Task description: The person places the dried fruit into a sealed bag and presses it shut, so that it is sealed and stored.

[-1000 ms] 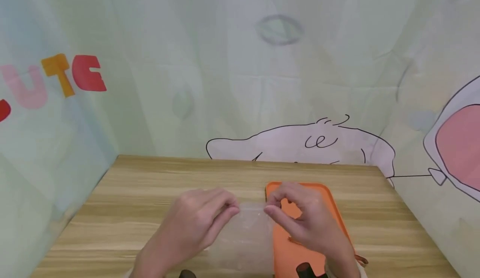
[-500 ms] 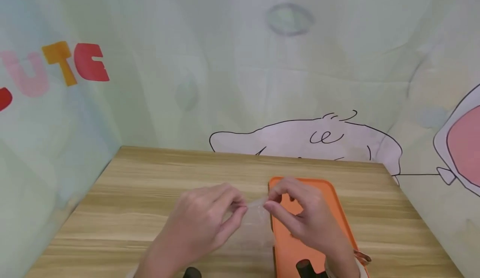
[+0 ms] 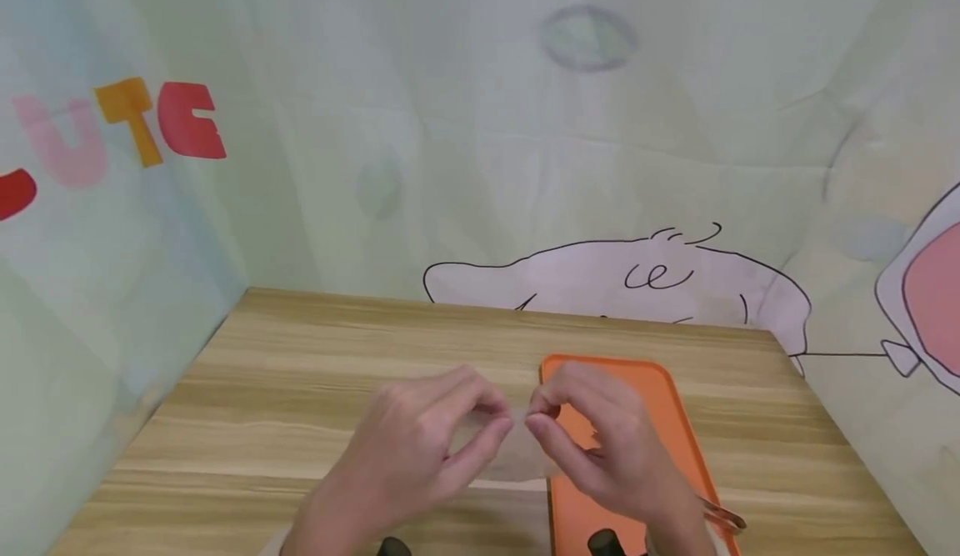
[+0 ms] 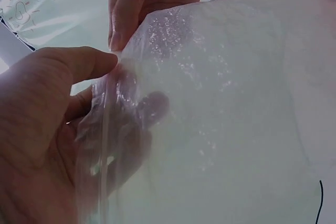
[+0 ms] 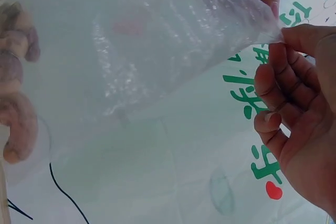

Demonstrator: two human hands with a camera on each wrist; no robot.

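Note:
A clear plastic zip bag [image 3: 517, 456] hangs between my two hands, over the table and the left side of the orange tray. My left hand [image 3: 420, 431] pinches its upper edge between thumb and fingers. Close beside it, my right hand [image 3: 607, 431] pinches the same edge at a corner. The left wrist view shows the bag's zip strip [image 4: 105, 145] running down past the left thumb, with fingers visible through the film. In the right wrist view, the thumb and index finger pull the bag's corner to a point; the other fingers curl loosely.
The orange tray [image 3: 630, 506] lies on the wood-grain table [image 3: 300, 373], partly under my right hand. A coppery, narrow item [image 3: 723, 516] sticks out at its right edge. A printed cloth [image 3: 337, 122] hangs behind and beside the table. Brown and purplish lumpy shapes [image 5: 18, 129] appear at the right wrist view's left edge.
My left hand has shifted right, narrowing the gap to my right hand. The bag's lower edge now shows higher in the head view. Both hands keep their pinch.

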